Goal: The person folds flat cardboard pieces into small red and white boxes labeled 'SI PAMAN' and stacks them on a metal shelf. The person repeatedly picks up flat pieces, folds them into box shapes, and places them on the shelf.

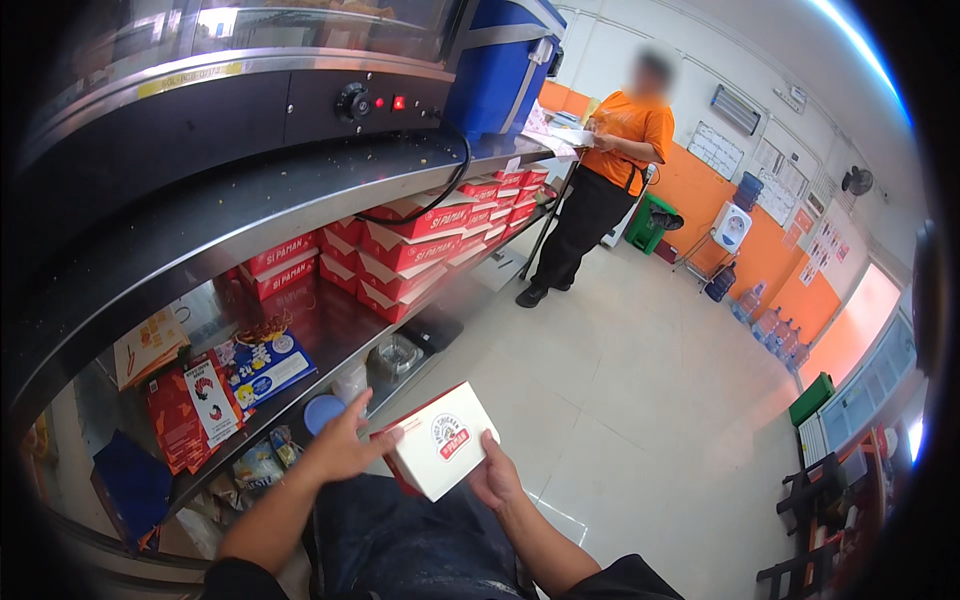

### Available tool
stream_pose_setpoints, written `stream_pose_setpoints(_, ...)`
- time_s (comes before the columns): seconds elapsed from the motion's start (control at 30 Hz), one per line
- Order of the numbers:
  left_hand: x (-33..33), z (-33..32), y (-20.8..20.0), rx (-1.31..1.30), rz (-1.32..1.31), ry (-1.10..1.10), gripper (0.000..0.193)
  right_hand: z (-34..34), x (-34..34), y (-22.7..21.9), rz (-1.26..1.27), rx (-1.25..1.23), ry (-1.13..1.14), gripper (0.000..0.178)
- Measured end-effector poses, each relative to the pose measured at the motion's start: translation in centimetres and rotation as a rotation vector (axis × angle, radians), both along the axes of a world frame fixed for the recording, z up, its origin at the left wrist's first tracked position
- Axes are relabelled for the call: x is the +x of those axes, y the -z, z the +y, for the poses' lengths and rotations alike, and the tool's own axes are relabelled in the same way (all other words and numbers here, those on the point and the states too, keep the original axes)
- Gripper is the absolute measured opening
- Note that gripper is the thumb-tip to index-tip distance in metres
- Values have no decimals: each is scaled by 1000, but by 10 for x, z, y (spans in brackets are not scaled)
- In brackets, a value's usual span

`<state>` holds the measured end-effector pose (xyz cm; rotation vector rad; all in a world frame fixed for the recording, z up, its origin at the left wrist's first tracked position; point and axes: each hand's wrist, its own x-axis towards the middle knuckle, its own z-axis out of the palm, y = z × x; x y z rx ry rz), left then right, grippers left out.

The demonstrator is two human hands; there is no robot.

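A small white and red cardboard takeaway box (447, 440) with a round printed emblem on its lid is held in front of my waist. My right hand (495, 475) grips its right side, thumb on the lid's edge and fingers partly hidden beneath. At the box's left edge is my left hand (345, 440), its thumb against the box and its other fingers stretched apart toward the shelf. Stacks of similar red and white boxes (400, 245) stand on the metal shelf ahead and to the left.
Paper bags and leaflets (210, 410) lie on the shelf (345, 335) at left. Above it, a heated display cabinet (340, 105) rests on a steel counter (250, 190) beside a blue box (500, 70). A person in an orange shirt (635, 125) stands beyond, holding papers.
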<state>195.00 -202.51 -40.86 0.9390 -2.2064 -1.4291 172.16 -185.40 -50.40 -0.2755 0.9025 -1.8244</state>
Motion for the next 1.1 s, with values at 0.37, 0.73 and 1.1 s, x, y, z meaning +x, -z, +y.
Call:
stream_pose_setpoints(0.37, 8, 59, 140, 528, 490, -265, 64, 16, 42, 44, 64, 146, -164, 61)
stream_pose_setpoints(0.73, 41, 47, 168, 766, 589, -390, 42, -14, 9, 7, 201, 60, -205, 69)
stream_pose_setpoints(1.1, 42, 49, 193, 415, 467, -525, 25, -225, 44, -92, 348, -88, -405, 52)
